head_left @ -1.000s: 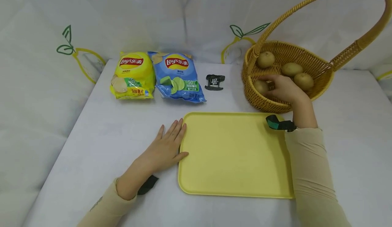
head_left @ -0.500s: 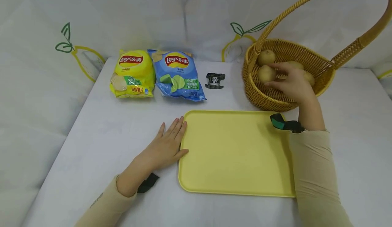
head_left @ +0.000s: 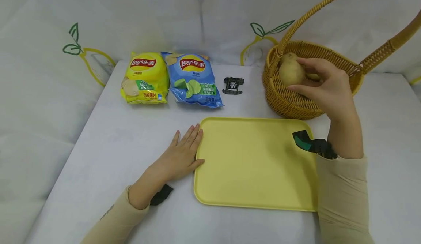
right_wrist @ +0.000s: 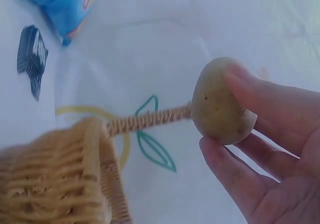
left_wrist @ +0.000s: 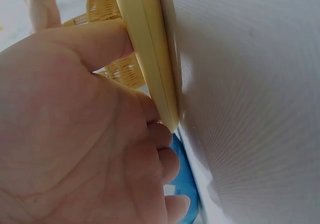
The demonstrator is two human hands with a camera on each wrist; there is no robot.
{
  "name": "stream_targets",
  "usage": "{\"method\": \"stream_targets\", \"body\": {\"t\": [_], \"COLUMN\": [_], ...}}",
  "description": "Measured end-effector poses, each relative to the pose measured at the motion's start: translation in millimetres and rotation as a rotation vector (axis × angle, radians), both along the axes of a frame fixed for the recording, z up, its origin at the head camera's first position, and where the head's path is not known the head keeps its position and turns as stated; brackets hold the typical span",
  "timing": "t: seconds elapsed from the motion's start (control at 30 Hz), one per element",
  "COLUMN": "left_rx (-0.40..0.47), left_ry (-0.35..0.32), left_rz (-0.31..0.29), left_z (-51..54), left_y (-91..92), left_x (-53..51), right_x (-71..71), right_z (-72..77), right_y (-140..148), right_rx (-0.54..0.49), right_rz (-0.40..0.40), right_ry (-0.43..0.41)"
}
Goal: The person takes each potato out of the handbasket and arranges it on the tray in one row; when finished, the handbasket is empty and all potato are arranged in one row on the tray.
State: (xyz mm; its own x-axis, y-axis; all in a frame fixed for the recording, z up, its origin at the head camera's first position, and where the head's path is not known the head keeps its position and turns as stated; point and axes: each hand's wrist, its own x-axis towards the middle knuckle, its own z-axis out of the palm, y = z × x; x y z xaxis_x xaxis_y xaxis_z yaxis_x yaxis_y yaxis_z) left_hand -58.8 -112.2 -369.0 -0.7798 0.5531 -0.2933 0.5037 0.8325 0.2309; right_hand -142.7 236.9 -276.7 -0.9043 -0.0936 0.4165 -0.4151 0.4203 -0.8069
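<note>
My right hand [head_left: 329, 86] pinches a potato [head_left: 291, 72] between thumb and fingers, raised above the wicker basket [head_left: 279, 97]. In the right wrist view the potato [right_wrist: 220, 104] is clear of the basket's rim. Behind it, more potatoes lie in the basket, mostly hidden by the hand. My left hand [head_left: 179, 158] lies with straight fingers along the left edge of the yellow tray [head_left: 253, 163]. Its thumb rests on the tray's rim, and the left wrist view shows the fingers touching the tray's side [left_wrist: 152, 54].
A yellow bag of chips [head_left: 144, 77] and a blue bag of chips [head_left: 194, 79] stand at the back left. A small black packet [head_left: 233, 85] lies between them and the basket. The basket's tall handle [head_left: 315, 8] arches over the back right.
My right hand has lifted the potato from inside the basket and drawn it up toward the camera. The left hand stays at the tray's edge.
</note>
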Motion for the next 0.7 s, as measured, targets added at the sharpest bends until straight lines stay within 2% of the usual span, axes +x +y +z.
{"method": "stream_targets", "body": {"t": [0.07, 0.17, 0.37, 0.57, 0.7], "left_rx": [0.001, 0.0, -0.01, -0.014, -0.009], "left_ry": [-0.002, -0.001, 0.002, -0.006, -0.011], "left_rz": [0.004, 0.005, 0.001, 0.005, 0.009], "left_z": [0.5, 0.2, -1.6, -0.9, 0.6], "left_y": [0.0, 0.0, 0.1, 0.8, 1.1], "left_x": [-0.2, -0.6, -1.0, -0.7, -0.3], "right_x": [3.2, 7.5, 14.1, 13.7, 13.7], "right_z": [2.3, 3.6, 0.9, -8.9, -16.8], "right_y": [-7.5, -18.8, -44.0, -66.7, -77.9], "right_rx": [-0.082, -0.118, 0.042, 0.069, 0.094], "right_rz": [0.056, 0.123, 0.15, 0.259, 0.302], "right_ry": [0.011, 0.045, 0.096, 0.041, -0.017]}}
